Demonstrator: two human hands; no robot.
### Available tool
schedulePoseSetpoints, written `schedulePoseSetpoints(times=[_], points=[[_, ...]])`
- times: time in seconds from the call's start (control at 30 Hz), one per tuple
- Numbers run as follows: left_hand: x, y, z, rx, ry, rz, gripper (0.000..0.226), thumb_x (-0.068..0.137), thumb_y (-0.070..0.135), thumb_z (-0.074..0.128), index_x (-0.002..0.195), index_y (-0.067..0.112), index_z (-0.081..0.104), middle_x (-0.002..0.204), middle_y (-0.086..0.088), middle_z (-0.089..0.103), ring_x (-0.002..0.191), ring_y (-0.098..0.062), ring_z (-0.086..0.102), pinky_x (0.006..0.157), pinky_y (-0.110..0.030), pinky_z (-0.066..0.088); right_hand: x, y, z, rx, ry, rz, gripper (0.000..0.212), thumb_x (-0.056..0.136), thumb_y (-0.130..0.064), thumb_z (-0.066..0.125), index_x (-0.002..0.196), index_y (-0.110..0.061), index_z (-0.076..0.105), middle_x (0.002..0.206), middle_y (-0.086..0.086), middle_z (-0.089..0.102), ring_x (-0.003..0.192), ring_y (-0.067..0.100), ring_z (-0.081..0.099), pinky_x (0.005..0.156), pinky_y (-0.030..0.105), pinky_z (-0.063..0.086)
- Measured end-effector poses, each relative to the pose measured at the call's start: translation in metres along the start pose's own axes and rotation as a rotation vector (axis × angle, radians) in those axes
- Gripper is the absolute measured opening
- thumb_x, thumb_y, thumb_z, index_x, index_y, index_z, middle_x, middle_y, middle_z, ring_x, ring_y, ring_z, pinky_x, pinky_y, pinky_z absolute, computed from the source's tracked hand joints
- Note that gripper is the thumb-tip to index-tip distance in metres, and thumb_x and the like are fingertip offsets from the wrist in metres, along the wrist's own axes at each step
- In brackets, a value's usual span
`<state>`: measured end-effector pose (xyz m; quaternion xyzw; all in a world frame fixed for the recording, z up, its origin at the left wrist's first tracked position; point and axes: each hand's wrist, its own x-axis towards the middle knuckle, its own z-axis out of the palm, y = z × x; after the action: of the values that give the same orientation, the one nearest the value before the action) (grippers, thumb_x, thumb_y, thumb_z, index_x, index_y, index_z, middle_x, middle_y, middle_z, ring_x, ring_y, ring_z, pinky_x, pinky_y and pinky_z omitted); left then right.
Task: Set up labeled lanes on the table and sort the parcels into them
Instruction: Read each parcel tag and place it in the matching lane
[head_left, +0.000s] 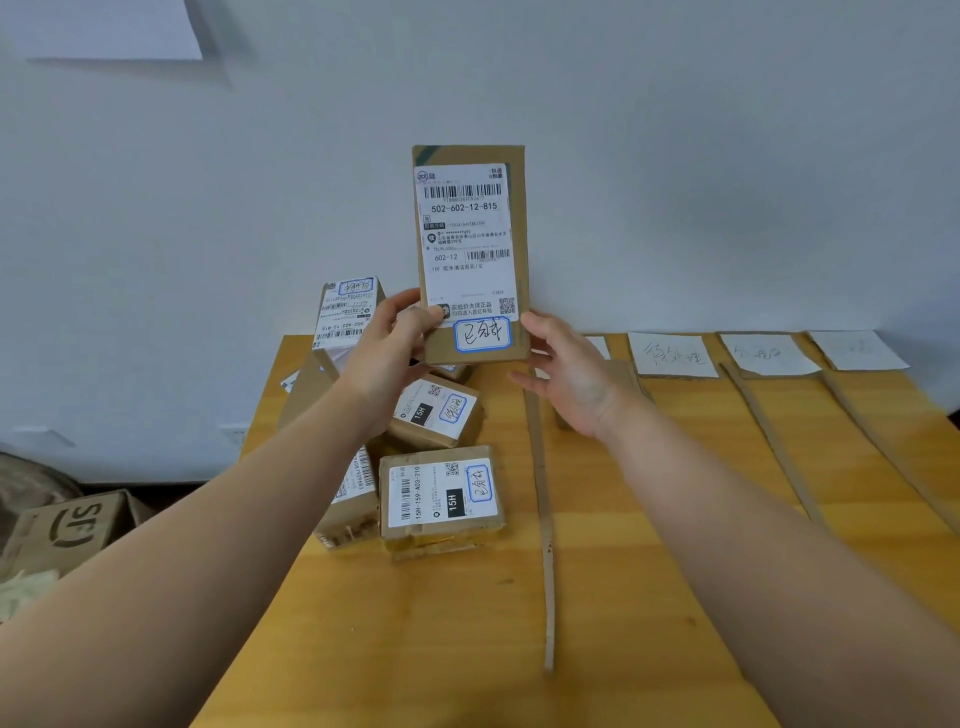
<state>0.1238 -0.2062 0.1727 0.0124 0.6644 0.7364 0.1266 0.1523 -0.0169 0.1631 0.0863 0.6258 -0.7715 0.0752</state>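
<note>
I hold a tall flat cardboard parcel (470, 249) upright in front of the wall, its white shipping label facing me with a blue-bordered handwritten sticker at the bottom. My left hand (392, 348) grips its lower left edge. My right hand (563, 371) is at its lower right corner, palm toward it, fingers spread. Below them several labelled parcels (441, 501) are piled on the left part of the wooden table (623, 597). Cardboard strips (543, 514) divide the table into lanes, with handwritten paper labels (672, 356) at the far edge.
Two more strips (774, 441) run across the table's right side, with further paper labels (769, 353) behind them. A brown "SF" box (70, 525) sits on the floor at the left. A white wall is right behind the table.
</note>
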Motion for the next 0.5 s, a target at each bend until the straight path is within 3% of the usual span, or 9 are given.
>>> schedulePoseSetpoints(times=[0.13, 0.23, 0.37, 0.43, 0.5], points=[[0.0, 0.0, 0.008, 0.041, -0.018, 0.008, 0.047, 0.073, 0.038, 0.059, 0.119, 0.032, 0.052, 0.115, 0.0, 0.068, 0.112, -0.021, 0.061, 0.106, -0.043, 0.041, -0.005, 0.001, -0.005, 0.005, 0.054, -0.004, 0.031, 0.095, -0.032, 0.054, 0.122, -0.02, 0.058, 0.113, 0.001, 0.067, 0.103, 0.014, 0.059, 0.104, 0.046, 0.044], [-0.001, -0.001, 0.02, 0.035, -0.043, 0.008, 0.043, 0.075, 0.037, 0.059, 0.117, 0.031, 0.051, 0.112, 0.0, 0.068, 0.109, -0.022, 0.063, 0.099, -0.039, 0.047, -0.011, 0.001, -0.014, 0.012, 0.091, -0.002, 0.041, 0.094, -0.034, 0.055, 0.13, -0.016, 0.053, 0.114, 0.003, 0.067, 0.104, 0.014, 0.059, 0.104, 0.043, 0.044], [-0.007, -0.007, 0.041, 0.047, -0.066, -0.019, 0.041, 0.091, 0.031, 0.055, 0.13, 0.025, 0.044, 0.11, -0.001, 0.067, 0.096, -0.018, 0.065, 0.082, -0.03, 0.05, -0.022, 0.0, -0.033, 0.026, 0.118, -0.011, 0.043, 0.094, -0.033, 0.056, 0.132, -0.014, 0.05, 0.109, 0.001, 0.068, 0.103, 0.015, 0.059, 0.097, 0.037, 0.048], [-0.012, -0.015, 0.058, 0.056, -0.073, -0.048, 0.042, 0.093, 0.032, 0.054, 0.132, 0.023, 0.042, 0.11, 0.0, 0.067, 0.092, -0.017, 0.065, 0.081, -0.031, 0.051, -0.03, -0.001, -0.045, 0.03, 0.135, -0.005, 0.043, 0.091, -0.036, 0.059, 0.128, -0.016, 0.053, 0.106, 0.0, 0.071, 0.1, 0.014, 0.062, 0.089, 0.034, 0.05], [-0.016, -0.025, 0.081, 0.069, -0.074, -0.078, 0.044, 0.092, 0.037, 0.055, 0.132, 0.023, 0.044, 0.112, 0.0, 0.067, 0.09, -0.016, 0.066, 0.081, -0.031, 0.05, -0.037, 0.001, -0.063, 0.029, 0.19, 0.014, 0.049, 0.081, -0.046, 0.065, 0.121, -0.019, 0.06, 0.106, 0.001, 0.073, 0.104, 0.018, 0.065, 0.091, 0.039, 0.051]])
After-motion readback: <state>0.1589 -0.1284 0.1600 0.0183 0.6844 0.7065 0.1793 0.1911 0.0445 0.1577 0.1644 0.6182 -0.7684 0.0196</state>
